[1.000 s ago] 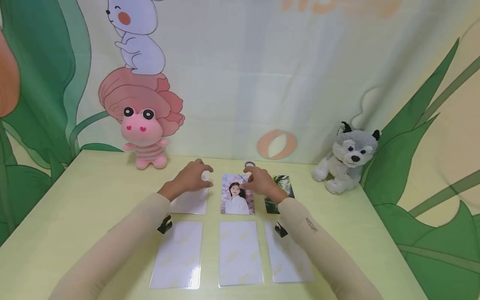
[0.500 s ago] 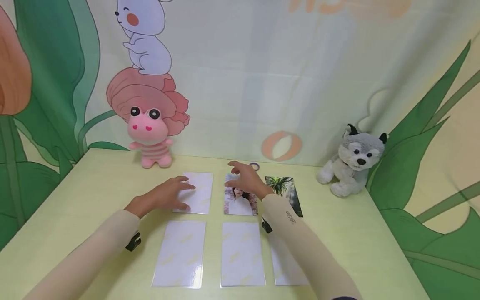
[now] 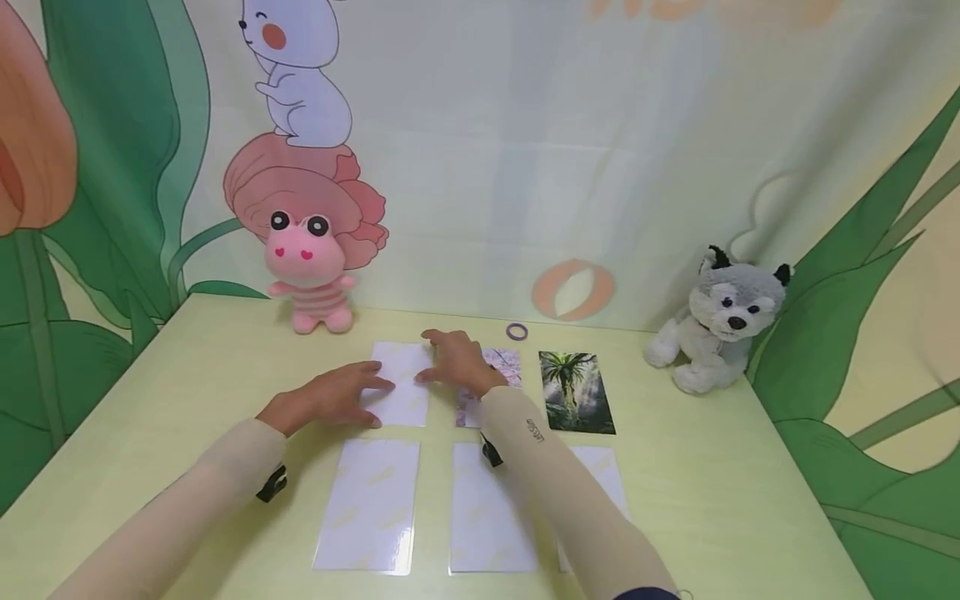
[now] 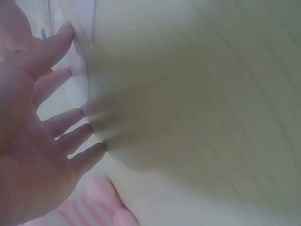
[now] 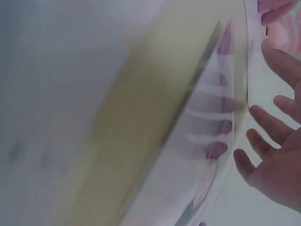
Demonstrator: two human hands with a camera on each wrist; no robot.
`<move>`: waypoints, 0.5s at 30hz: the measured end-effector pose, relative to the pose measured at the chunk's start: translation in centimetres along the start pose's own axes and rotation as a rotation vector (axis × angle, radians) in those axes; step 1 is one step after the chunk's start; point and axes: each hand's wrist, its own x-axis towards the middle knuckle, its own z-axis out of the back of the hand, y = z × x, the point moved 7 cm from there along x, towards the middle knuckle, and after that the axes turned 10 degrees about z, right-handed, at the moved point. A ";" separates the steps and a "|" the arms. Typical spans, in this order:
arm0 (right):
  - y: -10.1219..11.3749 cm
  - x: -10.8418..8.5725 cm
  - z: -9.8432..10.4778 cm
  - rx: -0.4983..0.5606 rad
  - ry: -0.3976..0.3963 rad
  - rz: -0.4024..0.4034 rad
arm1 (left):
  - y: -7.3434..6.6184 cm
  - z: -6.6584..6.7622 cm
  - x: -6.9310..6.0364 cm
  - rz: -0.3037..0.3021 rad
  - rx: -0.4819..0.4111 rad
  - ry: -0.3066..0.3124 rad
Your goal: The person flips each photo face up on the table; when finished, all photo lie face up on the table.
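Observation:
A white card [image 3: 401,383] with faint yellow marks lies face down in the back row, at the left. My left hand [image 3: 330,398] is at its left edge, fingers spread and over or touching the edge. From the other side my right hand [image 3: 456,363] reaches to the card's right edge, its fingers apart, and partly covers a pink blossom photo [image 3: 508,365]. Whether the right fingertips touch the white card cannot be told. In the right wrist view, the spread fingers [image 5: 270,123] are mirrored in a glossy card surface. Neither hand grips anything.
A photo of a tree [image 3: 576,392] lies face up at the right of the back row. Three white cards, such as the left one [image 3: 367,504], form the front row. Behind are a purple ring [image 3: 517,332], a pink plush toy [image 3: 309,271] and a grey plush dog [image 3: 720,321].
My right hand has moved left from the blossom photo to the left card, uncovering the tree photo. My left hand drew back left off the card, then came slightly nearer its left edge.

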 end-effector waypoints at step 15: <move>0.5 0.7 0.0 0.072 -0.021 -0.058 | 0.4 -0.4 0.3 0.039 0.009 0.020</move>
